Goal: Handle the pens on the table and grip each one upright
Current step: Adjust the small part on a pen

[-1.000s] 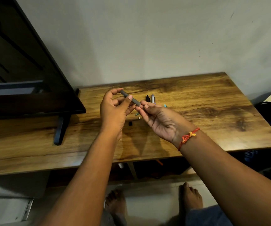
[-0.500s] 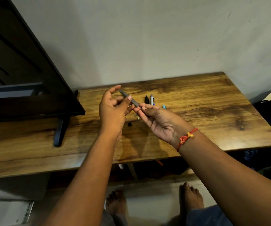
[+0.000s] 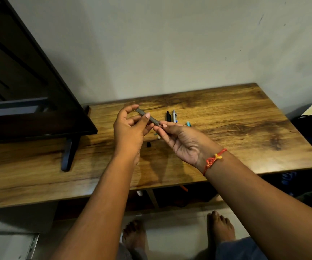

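Grey pen (image 3: 148,117): held in the air above the desk (image 3: 245,128), between both hands. It lies slanted, its far end up and to the left, its near end down and to the right; not upright.

Left hand (image 3: 130,132): raised over the desk, palm turned towards the right. Thumb and fingers curl round the upper half of the grey pen, and the thumb tip presses on the barrel.

Right hand (image 3: 185,143): palm turned up, fingertips pinching the lower end of the grey pen. The two hands are close together, joined by the pen.

Bracelet (image 3: 214,159): red and yellow thread, on the right wrist.

Black pen (image 3: 168,116): flat on the desk, just beyond the right hand's fingertips.

White pen (image 3: 174,116): flat on the desk, just beside the black pen on its right, with a blue tip at the near end.

Teal pen (image 3: 189,124): on the desk, mostly hidden behind the right hand.

Cap (image 3: 148,144): small, black, on the desk below the two hands.

Small teal and white pieces (image 3: 156,135): on the desk under the fingers, too hidden to identify.

Screen (image 3: 29,113): dark, on the left part of the desk, resting on a black stand leg (image 3: 68,152).

Feet (image 3: 220,228): bare, on the pale floor below the desk's near edge.
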